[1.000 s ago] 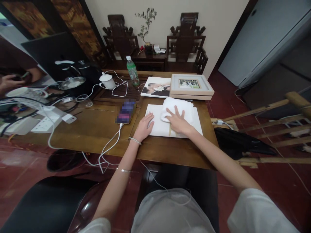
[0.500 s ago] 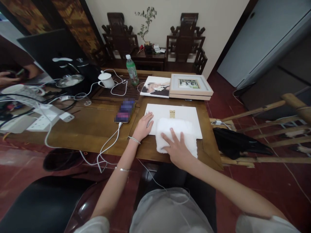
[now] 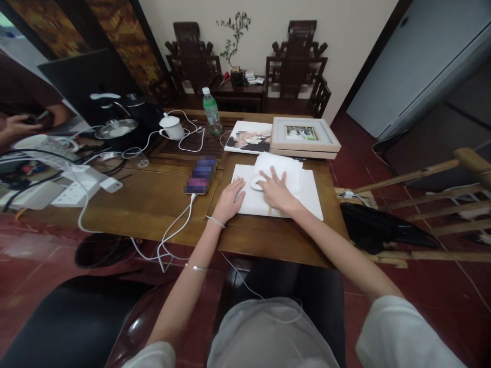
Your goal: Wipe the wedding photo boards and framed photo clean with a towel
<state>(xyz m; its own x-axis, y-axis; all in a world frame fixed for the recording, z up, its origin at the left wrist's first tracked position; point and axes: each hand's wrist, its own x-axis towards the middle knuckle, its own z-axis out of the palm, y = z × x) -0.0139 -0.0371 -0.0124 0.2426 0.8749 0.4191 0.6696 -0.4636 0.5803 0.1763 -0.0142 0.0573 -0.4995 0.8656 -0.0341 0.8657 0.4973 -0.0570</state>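
Note:
A white flat panel [image 3: 245, 203] lies on the wooden table in front of me. My left hand [image 3: 230, 198] rests along its left edge with the fingers stretched out, holding nothing. Pressed onto a folded white towel [image 3: 293, 166], my right hand [image 3: 276, 190] has its fingers spread. The towel lies over the panel's upper middle and reaches past its far edge, bunched near the fingertips. A small tan piece on the panel [image 3: 270, 210] shows only partly below the right hand.
Behind the panel lie a photo print [image 3: 249, 138] and stacked picture frames [image 3: 303, 135]. To the left are a phone [image 3: 200, 175] on a cable, a green bottle [image 3: 212, 112], a lidded white cup [image 3: 172, 128] and power strips [image 3: 76, 186]. Another person's hand [image 3: 19, 125] is at far left.
My right hand has pushed the towel away from me, from the panel's near edge to its far edge. My left hand stays at the panel's left edge.

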